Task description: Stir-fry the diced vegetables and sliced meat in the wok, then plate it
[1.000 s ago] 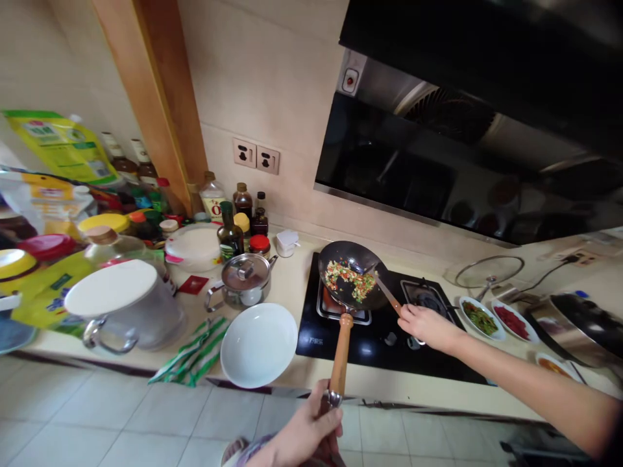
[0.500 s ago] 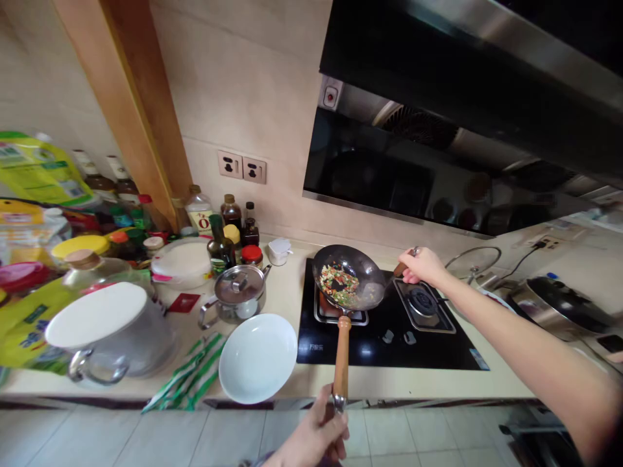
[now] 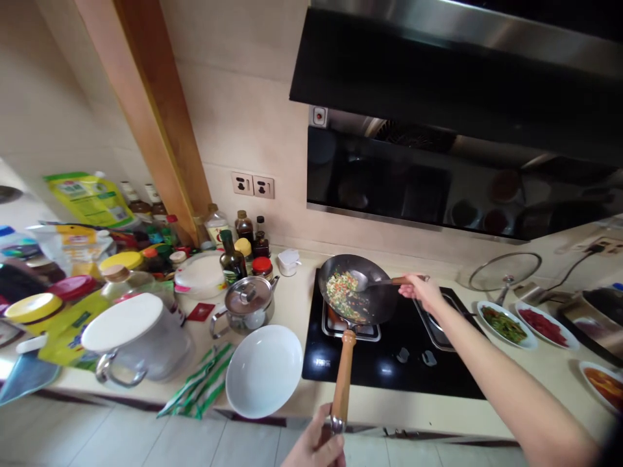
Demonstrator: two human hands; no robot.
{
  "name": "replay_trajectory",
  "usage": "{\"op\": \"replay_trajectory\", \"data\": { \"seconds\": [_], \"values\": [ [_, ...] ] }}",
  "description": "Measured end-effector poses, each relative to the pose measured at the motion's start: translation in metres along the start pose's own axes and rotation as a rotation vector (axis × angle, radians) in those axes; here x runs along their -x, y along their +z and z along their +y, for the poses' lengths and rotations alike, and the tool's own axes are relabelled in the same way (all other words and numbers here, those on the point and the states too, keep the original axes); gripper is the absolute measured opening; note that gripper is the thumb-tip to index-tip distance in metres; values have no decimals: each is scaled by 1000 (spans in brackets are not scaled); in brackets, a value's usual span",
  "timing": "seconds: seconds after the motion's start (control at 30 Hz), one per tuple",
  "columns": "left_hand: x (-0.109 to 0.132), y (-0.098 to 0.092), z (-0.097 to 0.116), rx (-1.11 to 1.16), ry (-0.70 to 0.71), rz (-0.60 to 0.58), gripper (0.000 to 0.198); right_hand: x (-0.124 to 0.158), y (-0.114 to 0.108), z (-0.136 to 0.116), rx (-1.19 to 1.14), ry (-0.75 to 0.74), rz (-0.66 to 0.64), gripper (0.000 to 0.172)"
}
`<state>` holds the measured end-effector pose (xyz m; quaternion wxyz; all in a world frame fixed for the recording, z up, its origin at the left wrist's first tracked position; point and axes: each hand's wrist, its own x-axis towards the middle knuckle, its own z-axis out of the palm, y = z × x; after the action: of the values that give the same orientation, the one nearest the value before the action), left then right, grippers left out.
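A dark wok (image 3: 374, 305) sits on the left burner of the black stove (image 3: 394, 363), with chopped green, red and yellow food (image 3: 343, 290) on its left side. My left hand (image 3: 318, 447) at the bottom edge is closed around the end of the wok's long wooden handle (image 3: 342, 379). My right hand (image 3: 421, 290) reaches across the stove and grips the handle of a metal spatula (image 3: 370, 281), whose blade rests inside the wok beside the food.
An empty white bowl (image 3: 263, 370) lies left of the stove, next to a small lidded pot (image 3: 247, 303) and a striped cloth (image 3: 197, 389). Bottles and jars crowd the back left. Dishes of green (image 3: 503, 324) and red (image 3: 545, 324) food and a glass lid (image 3: 503, 271) stand right.
My right hand swung the spatula from the wok's near right side round to the far right, then into the wok. My left hand kept hold of the handle. The camera shifted.
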<state>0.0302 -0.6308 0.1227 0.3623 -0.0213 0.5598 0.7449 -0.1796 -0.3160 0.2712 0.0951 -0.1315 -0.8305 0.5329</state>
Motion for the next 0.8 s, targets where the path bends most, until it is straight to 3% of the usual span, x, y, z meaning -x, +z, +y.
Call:
{"op": "replay_trajectory", "data": {
  "seconds": [0.13, 0.27, 0.33, 0.47, 0.6, 0.7, 0.8],
  "values": [
    [0, 1, 0, 45, 1, 50, 96, 13, 11, 16, 13, -105, -137, 26],
    [-2, 2, -1, 74, -6, 86, 94, 34, 23, 30, 324, -603, -280, 22],
    [-2, 3, -1, 37, -21, 73, 95, 50, 24, 34, 453, -752, -376, 25],
    [-2, 3, 2, 23, -65, 29, 95, 85, -7, 13, 654, -828, -599, 30],
    [-5, 1, 2, 29, -104, 5, 101, 118, -46, -42, 730, -776, -639, 28],
    [-6, 1, 1, 38, -120, -2, 104, 133, -37, -63, 809, -756, -658, 25],
    [-4, 1, 0, 22, -92, -1, 102, 122, -11, -50, 883, -776, -592, 26]
  ]
}}
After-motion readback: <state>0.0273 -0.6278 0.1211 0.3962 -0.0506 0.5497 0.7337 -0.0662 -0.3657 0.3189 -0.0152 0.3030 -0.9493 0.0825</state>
